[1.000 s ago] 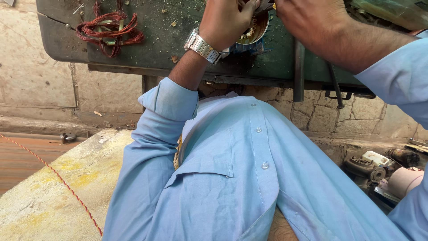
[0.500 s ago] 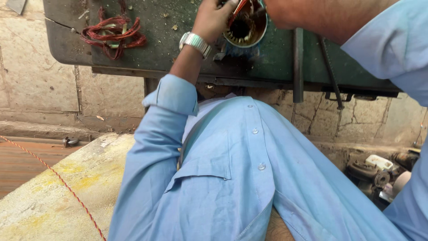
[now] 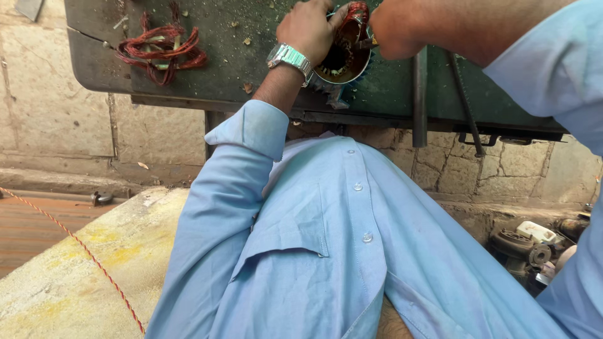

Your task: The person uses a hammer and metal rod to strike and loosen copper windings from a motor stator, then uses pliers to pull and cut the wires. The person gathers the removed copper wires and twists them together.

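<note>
**2 hands on a motor stator at the green bench**

The person sat close against a dark green workbench (image 3: 251, 69), looking down over a light blue shirt (image 3: 326, 245) with buttons running along its front. Both hands were up at the far edge of the view, gathered around 1 round motor stator (image 3: 342, 59) that rested on the bench top, near its front edge.

The left hand (image 3: 308, 28) curled over the stator's left side, fingers wrapped on the rim and gripping it. A silver wristwatch (image 3: 289, 58) sat on that wrist, just above a rolled blue cuff (image 3: 251, 129). The right hand (image 3: 392, 28) came in from the right and was clenched at the stator's upper right rim, where reddish copper windings (image 3: 357, 12) showed. Something thin seemed to be pinched in it, but I could not tell what, since the fist hid most of it.

Well to the left on the same bench lay a loose tangle of red copper wire (image 3: 160, 50), with small scraps scattered about it. 2 dark metal bars (image 3: 419, 94) ran down over the bench's front edge to the right of the stator.

Below, a stone block wall (image 3: 75, 125) stood behind the bench. A thin red cord (image 3: 75, 242) crossed a yellowish slab (image 3: 81, 276) at lower left. At lower right, several motor parts (image 3: 524, 248) sat on the ground.
</note>
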